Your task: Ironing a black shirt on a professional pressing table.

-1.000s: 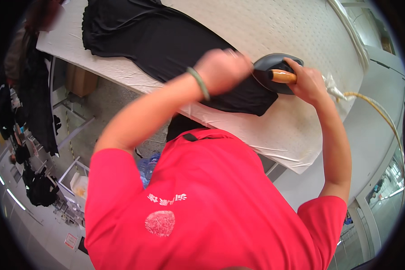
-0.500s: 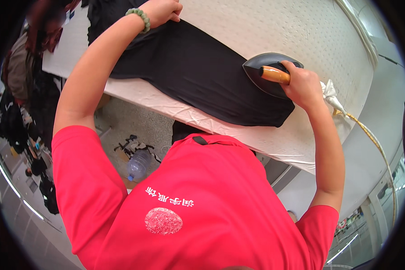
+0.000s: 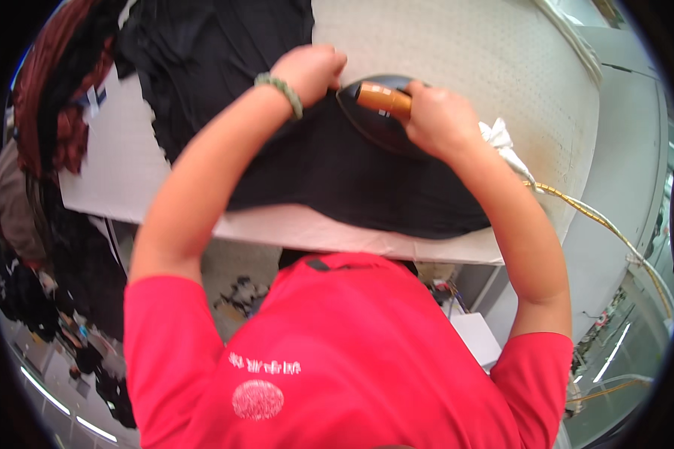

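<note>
A black garment (image 3: 367, 183) lies spread over a pale padded ironing table (image 3: 472, 49). My right hand (image 3: 443, 120) is wrapped round the wooden handle of a dark iron (image 3: 386, 133), whose soleplate rests on the cloth close to its far edge. Just left of the iron's tip, my left hand (image 3: 311, 73) has its fingers closed in a pinch at that far edge of the garment; the fingertips are partly hidden. A green bead bracelet (image 3: 283, 91) circles my left wrist.
A white cloth wrap (image 3: 502, 142) and a yellowish hose (image 3: 577, 203) trail right from the iron. Dark and reddish-brown garments (image 3: 52, 97) hang at the far left. Under the table's near edge (image 3: 337, 236), scraps (image 3: 241, 295) lie on the floor.
The iron in my right hand has slid left along the garment. My left hand has moved right and nearer, now close to the iron's tip. The view has shifted somewhat.
</note>
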`<state>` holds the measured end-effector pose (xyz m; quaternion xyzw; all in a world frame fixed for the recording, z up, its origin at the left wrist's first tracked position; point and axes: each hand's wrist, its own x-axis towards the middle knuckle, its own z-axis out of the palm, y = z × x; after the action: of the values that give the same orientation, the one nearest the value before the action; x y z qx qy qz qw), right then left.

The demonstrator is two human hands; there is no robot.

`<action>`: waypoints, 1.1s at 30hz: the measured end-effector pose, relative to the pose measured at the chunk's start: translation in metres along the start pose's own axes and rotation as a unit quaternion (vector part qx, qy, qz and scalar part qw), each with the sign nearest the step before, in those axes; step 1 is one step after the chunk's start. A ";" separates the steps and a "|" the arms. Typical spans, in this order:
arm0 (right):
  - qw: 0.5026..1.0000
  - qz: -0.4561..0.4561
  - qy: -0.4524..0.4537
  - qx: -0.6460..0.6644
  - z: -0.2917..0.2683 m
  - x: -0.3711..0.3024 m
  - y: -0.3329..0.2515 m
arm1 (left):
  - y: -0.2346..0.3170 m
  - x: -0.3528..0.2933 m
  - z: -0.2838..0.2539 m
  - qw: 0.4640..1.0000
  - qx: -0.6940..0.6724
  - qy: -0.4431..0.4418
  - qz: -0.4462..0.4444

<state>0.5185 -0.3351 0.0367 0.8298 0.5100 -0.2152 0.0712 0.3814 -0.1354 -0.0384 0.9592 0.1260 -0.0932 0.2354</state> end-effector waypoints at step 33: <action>0.751 0.417 0.163 0.484 0.192 -0.195 0.199 | -0.039 -0.254 0.052 0.659 -0.557 0.397 -0.314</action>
<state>0.5634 -0.6525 -0.0717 0.9059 -0.0556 -0.2434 -0.3420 0.1226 -0.1770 -0.0398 0.4982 0.5296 0.3154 0.6098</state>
